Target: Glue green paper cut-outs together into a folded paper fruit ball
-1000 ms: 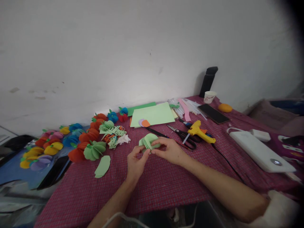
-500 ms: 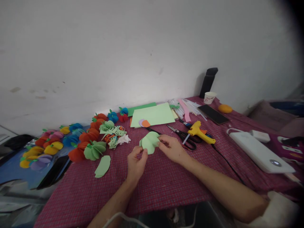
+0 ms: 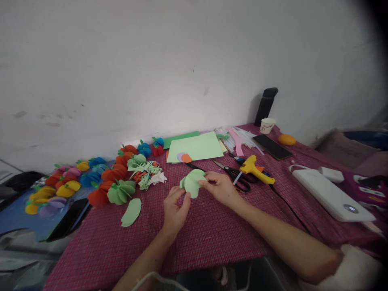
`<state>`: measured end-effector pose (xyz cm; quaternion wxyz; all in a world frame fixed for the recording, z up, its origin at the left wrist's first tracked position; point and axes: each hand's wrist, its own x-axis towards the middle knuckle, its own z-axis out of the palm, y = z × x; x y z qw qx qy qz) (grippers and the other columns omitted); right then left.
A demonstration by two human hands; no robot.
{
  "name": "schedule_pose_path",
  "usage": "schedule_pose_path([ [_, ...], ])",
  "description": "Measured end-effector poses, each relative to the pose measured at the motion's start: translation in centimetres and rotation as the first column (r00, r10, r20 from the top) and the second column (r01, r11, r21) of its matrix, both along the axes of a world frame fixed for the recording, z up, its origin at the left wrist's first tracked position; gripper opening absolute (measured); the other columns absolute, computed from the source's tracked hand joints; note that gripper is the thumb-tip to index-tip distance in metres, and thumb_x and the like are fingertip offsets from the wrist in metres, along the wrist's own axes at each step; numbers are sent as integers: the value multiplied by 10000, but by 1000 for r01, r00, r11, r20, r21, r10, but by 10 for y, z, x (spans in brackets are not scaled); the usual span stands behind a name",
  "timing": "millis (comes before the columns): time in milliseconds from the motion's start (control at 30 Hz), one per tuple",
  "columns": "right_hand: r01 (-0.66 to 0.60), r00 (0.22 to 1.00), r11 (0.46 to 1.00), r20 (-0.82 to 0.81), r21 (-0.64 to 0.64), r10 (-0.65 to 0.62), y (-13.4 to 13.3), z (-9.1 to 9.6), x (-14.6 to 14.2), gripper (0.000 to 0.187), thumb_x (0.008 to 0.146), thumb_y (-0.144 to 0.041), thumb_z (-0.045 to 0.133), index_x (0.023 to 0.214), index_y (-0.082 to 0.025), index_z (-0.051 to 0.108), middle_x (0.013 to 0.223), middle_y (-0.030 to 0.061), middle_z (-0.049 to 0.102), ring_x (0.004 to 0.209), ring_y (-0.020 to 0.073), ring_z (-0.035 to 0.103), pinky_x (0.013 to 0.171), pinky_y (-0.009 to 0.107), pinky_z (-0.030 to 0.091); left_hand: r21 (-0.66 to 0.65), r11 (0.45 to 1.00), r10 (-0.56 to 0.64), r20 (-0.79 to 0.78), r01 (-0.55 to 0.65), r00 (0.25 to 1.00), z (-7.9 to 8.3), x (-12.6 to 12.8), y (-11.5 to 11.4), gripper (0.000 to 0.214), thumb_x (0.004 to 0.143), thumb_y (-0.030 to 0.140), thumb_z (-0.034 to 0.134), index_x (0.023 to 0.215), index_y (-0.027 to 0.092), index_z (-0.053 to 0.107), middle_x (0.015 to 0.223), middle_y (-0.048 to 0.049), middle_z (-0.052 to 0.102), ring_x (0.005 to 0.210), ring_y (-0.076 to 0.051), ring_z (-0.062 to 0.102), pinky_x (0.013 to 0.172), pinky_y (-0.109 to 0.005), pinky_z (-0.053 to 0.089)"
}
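Observation:
A light green paper fan piece [image 3: 192,182], made of folded rounded flaps, is held just above the red checked tablecloth [image 3: 212,230]. My right hand [image 3: 220,188] pinches its right edge between thumb and fingers. My left hand [image 3: 175,208] is just below it on the left, fingers curled, with the fingertips touching the lower edge of the green piece. A single folded green paper flap [image 3: 131,211] lies on the cloth to the left of my left hand.
Black scissors [image 3: 235,174] and a yellow glue gun [image 3: 254,167] lie right of my hands. Green paper sheets [image 3: 195,147] sit behind. Several coloured paper pumpkins [image 3: 100,178] and paper scraps [image 3: 147,171] are at left. A phone [image 3: 272,146], cup [image 3: 267,125], bottle [image 3: 266,104] and white device [image 3: 330,195] are at right.
The green piece has been turned from showing its fanned flaps to showing a flat face. My left hand has loosened and dropped slightly below it; my right hand keeps hold.

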<state>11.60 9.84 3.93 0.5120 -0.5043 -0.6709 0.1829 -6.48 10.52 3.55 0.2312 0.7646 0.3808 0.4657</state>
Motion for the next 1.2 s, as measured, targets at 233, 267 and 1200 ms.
schedule_pose_path([
  [233, 22, 998, 998, -58, -53, -25, -3, 5, -1, 219, 825, -297, 517, 651, -181, 581, 653, -3, 580, 625, 136, 534, 598, 245, 425, -64, 998, 25, 62, -21, 998, -4, 0, 1, 244, 835, 253, 469, 611, 166, 509, 653, 14, 473, 667, -122, 461, 641, -234, 367],
  [267, 22, 995, 997, -92, -68, -28, -2, 4, -1, 160, 816, -285, 527, 710, -184, 593, 681, -2, 593, 637, 138, 546, 608, 249, 435, -78, 997, 24, 71, -18, 997, -4, 0, 1, 247, 837, 257, 466, 611, 165, 503, 648, 17, 459, 658, -119, 451, 631, -230, 360],
  [1200, -44, 997, 999, 55, -25, 45, -16, 21, -9, 197, 708, -309, 657, 852, -180, 620, 835, 24, 633, 690, 127, 553, 588, 225, 413, -111, 990, -74, 117, 87, 990, 0, -1, 0, 184, 808, 294, 545, 871, 167, 662, 816, -35, 626, 788, -159, 558, 746, -282, 430],
])
